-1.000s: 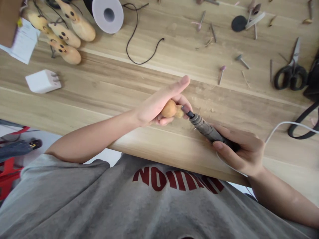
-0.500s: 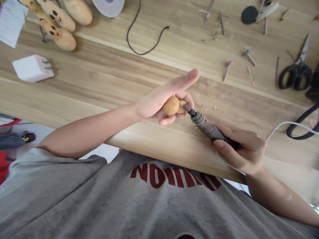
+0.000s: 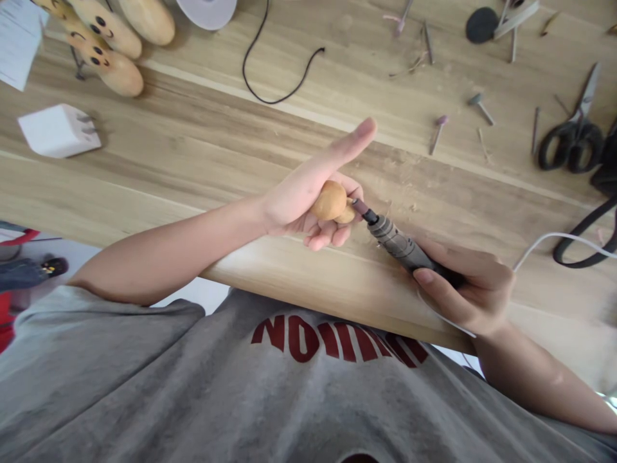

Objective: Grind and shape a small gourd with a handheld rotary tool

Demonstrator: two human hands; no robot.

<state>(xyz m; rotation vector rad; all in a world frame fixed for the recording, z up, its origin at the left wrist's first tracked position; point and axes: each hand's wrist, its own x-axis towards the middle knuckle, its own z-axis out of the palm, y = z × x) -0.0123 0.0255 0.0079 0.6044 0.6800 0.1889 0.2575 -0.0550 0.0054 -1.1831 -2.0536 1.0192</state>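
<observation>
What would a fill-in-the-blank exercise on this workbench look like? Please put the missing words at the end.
1. The left hand holds a small two-lobed piece, while the gray rotary tool is in the person's ____.
2. The scissors have ____ handles.
3. The plug adapter near the picture's left edge is coloured ____.
4. The tabletop looks to be made of ____.

Missing words: right hand; black; white; wood.

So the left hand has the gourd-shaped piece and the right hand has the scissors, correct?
Not quite: the right hand holds a grey rotary tool, as the head view shows; the scissors lie on the table. The left hand does have the gourd-shaped piece.
</observation>
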